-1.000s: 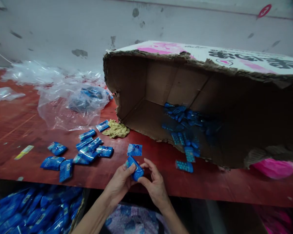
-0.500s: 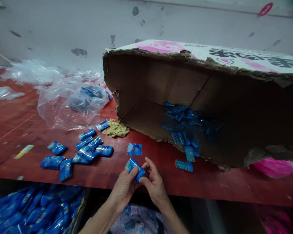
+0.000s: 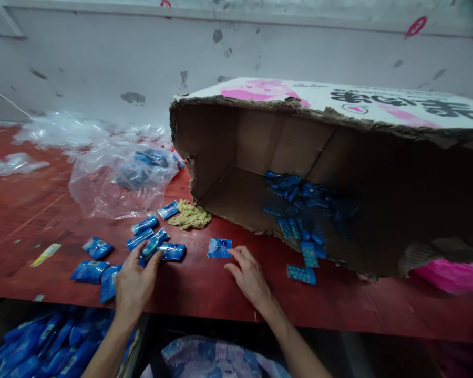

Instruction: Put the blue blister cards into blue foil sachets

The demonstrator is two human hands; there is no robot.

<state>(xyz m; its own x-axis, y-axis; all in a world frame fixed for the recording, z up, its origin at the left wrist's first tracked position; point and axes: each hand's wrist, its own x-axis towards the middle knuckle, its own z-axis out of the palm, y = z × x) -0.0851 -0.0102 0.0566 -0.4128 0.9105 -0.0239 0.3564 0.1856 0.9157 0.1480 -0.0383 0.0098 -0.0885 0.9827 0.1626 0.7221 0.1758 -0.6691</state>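
My left hand (image 3: 136, 286) is over the pile of blue packets on the red table, its thumb and fingers on either side of a shiny blue packet (image 3: 152, 248). Beside it lie other filled packets, such as one at the right of the pile (image 3: 173, 251) and one at the left (image 3: 97, 248). My right hand (image 3: 252, 278) has its fingers apart, with the fingertips at the right edge of a flat blue printed sheet (image 3: 217, 249). Whether they touch the sheet I cannot tell.
A torn cardboard box (image 3: 216, 184) lies on its side, holding small blue bead-filled pieces (image 3: 309, 254). A clear plastic bag (image 3: 98, 184), a crumpled yellowish cloth (image 3: 191, 215) and a yellow-and-white strip (image 3: 46, 254) are on the table (image 3: 236, 299). Below left, many blue packets (image 3: 51, 341) fill a container.
My hands have separated. The left carried the packet leftward to the pile; the right let go of it and moved to the flat blue sheet. The camera view shifted slightly.
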